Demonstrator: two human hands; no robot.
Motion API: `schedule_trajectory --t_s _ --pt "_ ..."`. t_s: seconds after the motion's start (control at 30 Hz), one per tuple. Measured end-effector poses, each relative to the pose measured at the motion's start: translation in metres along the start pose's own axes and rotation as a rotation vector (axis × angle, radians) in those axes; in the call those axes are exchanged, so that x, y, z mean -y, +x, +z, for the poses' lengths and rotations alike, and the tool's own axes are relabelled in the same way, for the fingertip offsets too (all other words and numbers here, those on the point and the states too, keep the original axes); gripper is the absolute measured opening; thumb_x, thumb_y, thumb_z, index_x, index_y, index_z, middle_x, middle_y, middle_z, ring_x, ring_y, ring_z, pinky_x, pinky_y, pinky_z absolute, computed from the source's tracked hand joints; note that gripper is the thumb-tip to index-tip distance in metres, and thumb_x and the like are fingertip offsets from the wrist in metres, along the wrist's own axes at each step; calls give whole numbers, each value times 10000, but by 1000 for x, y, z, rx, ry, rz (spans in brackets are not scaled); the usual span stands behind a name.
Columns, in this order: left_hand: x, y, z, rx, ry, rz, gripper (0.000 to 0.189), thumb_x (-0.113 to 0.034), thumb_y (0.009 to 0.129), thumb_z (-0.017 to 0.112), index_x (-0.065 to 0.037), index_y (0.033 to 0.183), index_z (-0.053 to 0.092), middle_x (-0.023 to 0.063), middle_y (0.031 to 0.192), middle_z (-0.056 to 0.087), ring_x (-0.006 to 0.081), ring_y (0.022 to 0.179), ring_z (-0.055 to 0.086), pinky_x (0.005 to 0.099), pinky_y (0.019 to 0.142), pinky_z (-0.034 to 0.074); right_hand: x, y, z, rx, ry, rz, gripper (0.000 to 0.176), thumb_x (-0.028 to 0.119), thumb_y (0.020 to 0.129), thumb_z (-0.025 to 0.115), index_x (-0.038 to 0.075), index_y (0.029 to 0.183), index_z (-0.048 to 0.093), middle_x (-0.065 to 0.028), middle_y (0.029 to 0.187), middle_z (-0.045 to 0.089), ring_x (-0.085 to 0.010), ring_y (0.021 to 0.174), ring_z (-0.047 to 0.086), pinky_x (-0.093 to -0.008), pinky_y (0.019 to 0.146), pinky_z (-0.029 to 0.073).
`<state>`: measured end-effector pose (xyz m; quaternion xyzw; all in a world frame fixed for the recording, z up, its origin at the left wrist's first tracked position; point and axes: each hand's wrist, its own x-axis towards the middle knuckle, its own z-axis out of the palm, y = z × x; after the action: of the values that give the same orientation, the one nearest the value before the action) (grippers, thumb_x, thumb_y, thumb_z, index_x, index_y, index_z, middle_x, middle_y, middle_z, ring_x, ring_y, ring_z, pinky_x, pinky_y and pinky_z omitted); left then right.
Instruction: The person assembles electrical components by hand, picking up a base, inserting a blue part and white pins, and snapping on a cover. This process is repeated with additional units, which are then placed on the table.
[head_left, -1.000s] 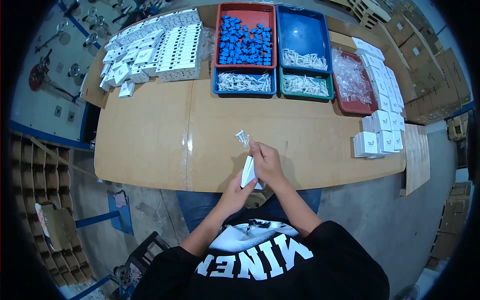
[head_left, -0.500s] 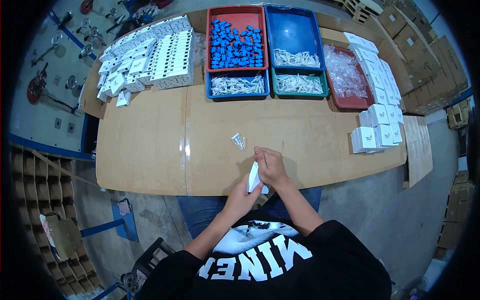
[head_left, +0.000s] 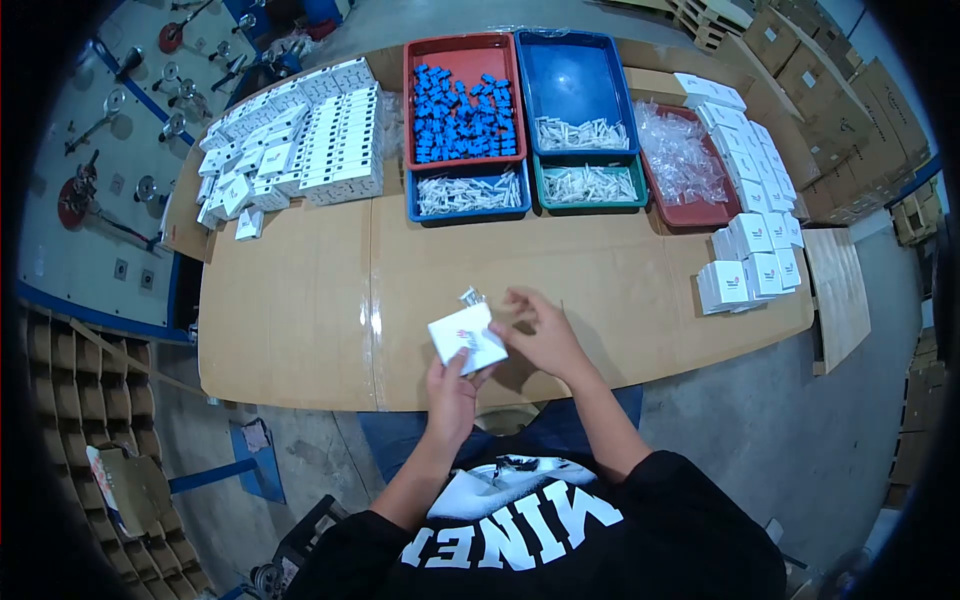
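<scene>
A flat white box [head_left: 467, 338] with small print on its face is gripped by my left hand [head_left: 454, 396], thumb on top, over the front part of the cardboard-covered table. My right hand [head_left: 543, 338] is beside the box's right edge, its fingers spread and curved; the thumb is close to the box, and whether it touches cannot be told. Just behind the box lies a small clear bag of parts [head_left: 471, 297], partly covered by it.
Trays at the back hold blue pieces [head_left: 465, 115], white plugs [head_left: 472, 194] and clear bags [head_left: 680, 155]. White boxes [head_left: 340, 145] are stacked at back left, more white boxes [head_left: 725, 285] at right. The cardboard table top [head_left: 290, 300] has a raised cardboard rim.
The white box has moved left and forward and now lies flat, face up, in my left hand. My right hand has come away from it and opened. The view has tilted slightly.
</scene>
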<state>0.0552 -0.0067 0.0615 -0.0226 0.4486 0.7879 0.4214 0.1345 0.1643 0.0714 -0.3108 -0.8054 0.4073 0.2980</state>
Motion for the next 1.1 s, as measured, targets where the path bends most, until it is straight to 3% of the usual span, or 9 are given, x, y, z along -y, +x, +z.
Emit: schedule_trajectory --t_s 0.07,0.2,0.27,0.33,0.4,0.53,0.97,1.07,1.1 --pt "-10 2 3 26 -64 -6 407 -210 1084 569 -27 1443 515 137 1314 686 265 1194 702 410 1034 594 -9 -13 0 450 637 343 388 185 980 789 -12 1293 672 -102 1233 718 -176 1149 659 -324 1007 529" --pt "-14 4 1 91 -86 -89 463 -200 1043 659 -47 1454 512 111 1343 647 224 1285 612 398 1127 468 12 -27 7 300 859 453 348 120 1002 757 -35 1301 670 -71 1193 725 -130 1099 664 -292 972 537" --pt "-18 9 -9 101 379 -17 514 -76 987 744 -39 1445 514 102 1363 623 216 1263 615 416 1119 493 14 -25 -6 313 863 416 309 61 1018 717 -13 1315 667 -49 1186 719 -86 1078 664 -266 915 543" --pt "-30 4 1 67 299 132 630 -48 949 791 -22 1496 478 102 1397 619 205 1296 595 393 1127 478 10 -19 -17 475 881 335 330 48 1008 727 -11 1326 660 -52 1192 718 -94 1064 669 -272 915 545" --pt "-47 -2 9 229 314 323 611 -94 971 790 3 1500 501 102 1384 642 194 1285 606 369 1117 484 15 -19 -24 503 873 298 355 41 1000 738 -18 1338 651 -48 1188 720 -107 1067 676 -282 921 549" --pt "-47 -5 -9 246 443 213 414 -106 1004 757 22 1379 637 89 1277 706 164 1180 658 319 1049 523 21 -24 -29 571 817 282 363 49 992 753 -21 1336 658 -58 1174 726 -128 1077 682 -301 953 555" --pt "-34 1 0 286 467 178 330 -55 1016 726 28 1329 663 76 1212 718 142 1104 671 292 977 541 8 -39 -25 412 779 319 263 119 994 775 -12 1209 702 -29 1011 740 -88 958 688 -278 836 571" --pt "-31 2 -4 228 493 151 303 -51 1019 717 33 1308 675 77 1166 730 140 1076 679 290 962 544 -6 -40 -16 468 785 368 243 58 1005 740 6 1237 691 -38 1069 743 -89 983 687 -264 860 568" --pt "-28 5 -6 195 500 151 287 -54 1023 711 38 1293 681 79 1146 735 141 1061 684 291 956 546 -20 -40 -9 511 783 366 352 73 981 764 15 1310 656 -77 1145 733 -138 1034 699 -297 899 571"
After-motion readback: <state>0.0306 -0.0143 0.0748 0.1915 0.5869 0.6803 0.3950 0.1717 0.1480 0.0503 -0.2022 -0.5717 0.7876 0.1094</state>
